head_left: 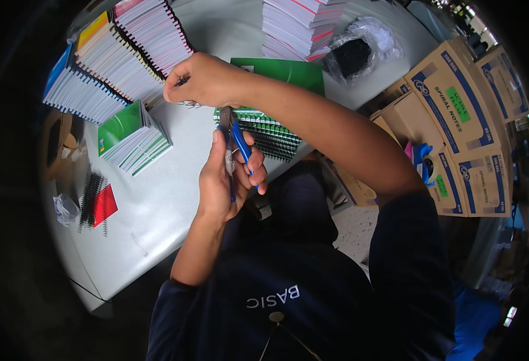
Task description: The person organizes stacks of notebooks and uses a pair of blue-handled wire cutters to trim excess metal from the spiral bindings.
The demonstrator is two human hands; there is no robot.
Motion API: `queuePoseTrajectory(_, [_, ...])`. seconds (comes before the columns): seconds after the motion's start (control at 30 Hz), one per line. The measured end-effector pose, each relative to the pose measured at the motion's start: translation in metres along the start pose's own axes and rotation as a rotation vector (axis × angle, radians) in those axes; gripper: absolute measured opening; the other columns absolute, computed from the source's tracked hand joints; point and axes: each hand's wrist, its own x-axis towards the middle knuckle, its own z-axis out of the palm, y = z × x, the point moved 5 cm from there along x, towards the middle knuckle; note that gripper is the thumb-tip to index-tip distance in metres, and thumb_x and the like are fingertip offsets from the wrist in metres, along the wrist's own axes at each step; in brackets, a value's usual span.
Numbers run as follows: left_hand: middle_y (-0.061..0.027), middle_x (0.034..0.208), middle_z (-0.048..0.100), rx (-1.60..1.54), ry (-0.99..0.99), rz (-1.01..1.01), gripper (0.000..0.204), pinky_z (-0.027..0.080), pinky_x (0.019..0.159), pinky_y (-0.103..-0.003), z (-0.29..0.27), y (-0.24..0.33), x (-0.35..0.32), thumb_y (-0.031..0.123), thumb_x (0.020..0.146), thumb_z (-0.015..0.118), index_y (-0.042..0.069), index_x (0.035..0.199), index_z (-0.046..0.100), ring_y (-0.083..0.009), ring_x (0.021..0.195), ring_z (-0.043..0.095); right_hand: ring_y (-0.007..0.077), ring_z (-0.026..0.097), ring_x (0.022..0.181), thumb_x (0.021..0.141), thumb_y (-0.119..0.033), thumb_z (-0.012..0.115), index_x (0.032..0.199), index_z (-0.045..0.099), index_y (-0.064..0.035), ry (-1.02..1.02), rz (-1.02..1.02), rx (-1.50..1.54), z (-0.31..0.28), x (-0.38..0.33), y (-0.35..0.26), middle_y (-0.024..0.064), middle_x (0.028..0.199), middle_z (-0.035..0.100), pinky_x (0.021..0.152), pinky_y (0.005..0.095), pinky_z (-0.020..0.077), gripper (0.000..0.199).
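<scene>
My left hand (pixel 219 180) is wrapped round blue-handled pliers (pixel 238 141), whose dark jaws point away from me. The jaws are at the near left edge of a stack of green spiral notebooks (pixel 267 141) with black coils along their near side. My right arm crosses over that stack. Beyond the pliers, my right hand (pixel 201 81) is closed with its fingertips pinched together, and what they hold is too small to name. Thin wire-like loops (pixel 191 104) show just under it. A green cover (pixel 297 72) lies partly behind my right forearm.
Stacks of coil-bound notebooks (pixel 117 57) stand at the far left, with green-covered books (pixel 132 138) nearer. Loose black coils (pixel 91 198) and a red card (pixel 104 204) lie at the left. White paper stacks (pixel 300 27) and a plastic bag (pixel 366 48) sit far back; cartons (pixel 457 102) are at the right.
</scene>
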Motion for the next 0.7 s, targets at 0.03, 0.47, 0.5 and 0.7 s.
queuePoseTrajectory(0.03, [-0.0134,0.091,0.058,0.073,0.055,-0.005,0.058,0.051,0.075,-0.044,0.003,-0.001,-0.002,0.054,0.095,0.022,0.004,0.115,0.044,-0.0290,0.083,0.060,0.0061,0.050,0.059,0.078,-0.016,0.067,0.086,0.067,-0.0023,0.036,-0.032,0.083,-0.004,0.000,-0.001,0.0013,0.068,0.059,0.054,0.0217,0.0412,0.016])
queuePoseTrajectory(0.47, [-0.0123,0.098,0.056,0.330,0.581,0.119,0.056,0.049,0.082,-0.046,-0.087,0.025,-0.079,0.055,0.092,0.034,0.005,0.116,0.046,-0.0286,0.094,0.059,0.0070,0.046,0.055,0.090,-0.027,0.057,0.099,0.056,-0.0053,1.237,-0.469,0.616,-0.277,-0.160,0.051,0.0013,0.075,0.056,0.043,0.0170,0.0336,0.023])
queuePoseTrajectory(0.5, [-0.0119,0.097,0.055,0.317,0.591,0.129,0.056,0.049,0.082,-0.046,-0.092,0.025,-0.084,0.055,0.092,0.035,0.005,0.115,0.046,-0.0283,0.094,0.058,0.0067,0.047,0.058,0.086,-0.026,0.062,0.088,0.059,-0.0042,1.338,-0.466,0.598,-0.278,-0.151,0.060,0.0007,0.073,0.057,0.046,0.0181,0.0342,0.022])
queuePoseTrajectory(0.7, [-0.0111,0.095,0.056,0.260,0.643,0.153,0.052,0.049,0.081,-0.046,-0.103,0.022,-0.076,0.053,0.092,0.037,0.006,0.114,0.046,-0.0273,0.092,0.058,0.0106,0.051,0.070,0.084,-0.032,0.065,0.079,0.066,-0.0042,1.471,-0.027,0.221,-0.312,-0.157,0.156,0.0020,0.081,0.065,0.068,0.0257,0.0421,0.028])
